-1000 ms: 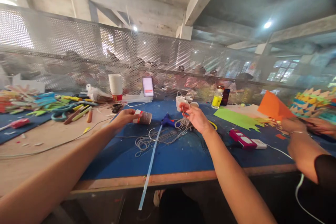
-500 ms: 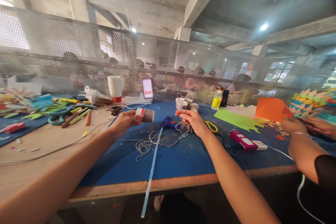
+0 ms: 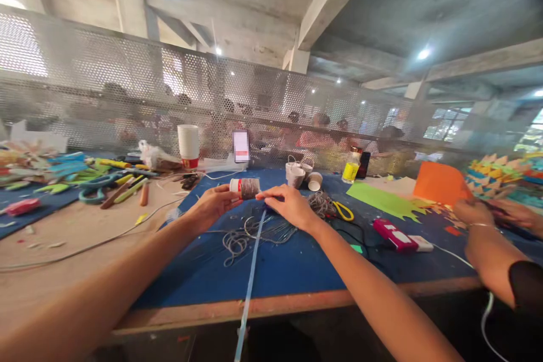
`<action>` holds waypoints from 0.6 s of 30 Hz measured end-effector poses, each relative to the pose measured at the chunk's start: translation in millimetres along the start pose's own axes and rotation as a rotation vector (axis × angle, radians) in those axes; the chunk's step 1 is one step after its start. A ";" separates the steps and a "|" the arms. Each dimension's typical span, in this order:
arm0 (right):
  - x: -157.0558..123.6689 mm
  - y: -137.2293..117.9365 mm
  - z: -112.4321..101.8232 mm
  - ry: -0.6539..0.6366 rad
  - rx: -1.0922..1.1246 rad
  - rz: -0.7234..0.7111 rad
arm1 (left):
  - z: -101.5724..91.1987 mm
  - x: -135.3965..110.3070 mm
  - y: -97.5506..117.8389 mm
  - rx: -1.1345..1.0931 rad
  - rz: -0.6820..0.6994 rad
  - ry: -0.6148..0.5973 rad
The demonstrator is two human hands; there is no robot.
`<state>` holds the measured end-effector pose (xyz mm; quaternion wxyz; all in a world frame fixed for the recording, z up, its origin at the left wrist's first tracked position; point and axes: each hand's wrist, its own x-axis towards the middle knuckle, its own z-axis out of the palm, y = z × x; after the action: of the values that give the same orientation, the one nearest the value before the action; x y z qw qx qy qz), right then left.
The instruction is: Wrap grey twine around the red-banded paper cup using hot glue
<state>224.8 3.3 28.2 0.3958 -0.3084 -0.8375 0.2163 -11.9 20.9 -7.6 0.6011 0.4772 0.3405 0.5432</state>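
My left hand [image 3: 212, 205] is closed round a small paper cup [image 3: 245, 187] partly wound with grey twine, held sideways above the blue mat [image 3: 297, 263]. My right hand [image 3: 286, 205] lies over the loose twine [image 3: 250, 235] just right of the cup, its fingers curled at the cup's end; what they pinch is hidden. A blue glue gun is mostly covered by the right hand. A pale blue strip [image 3: 251, 277] runs from under the hands to the table's front edge.
Small paper cups [image 3: 302, 175], a yellow bottle [image 3: 350, 169], yellow scissors [image 3: 341, 210], a red-and-white device [image 3: 395, 235] and green paper [image 3: 384, 199] lie to the right. Another person's hands [image 3: 487, 215] work with orange paper at far right. Pens, scissors and stacked white cups [image 3: 188, 144] lie at left.
My right hand has dropped the bunch of twine at right and moved left and down to the cup. My left hand has brought the cup rightward toward it.
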 end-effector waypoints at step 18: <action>10.5 4.6 37.2 0.010 0.087 -0.082 | 9.6 -9.3 -0.6 -0.105 0.040 -0.043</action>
<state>191.6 9.4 8.9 0.4214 -0.2575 -0.8373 0.2347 -4.5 9.8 -6.2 0.6215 0.4631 0.2890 0.5619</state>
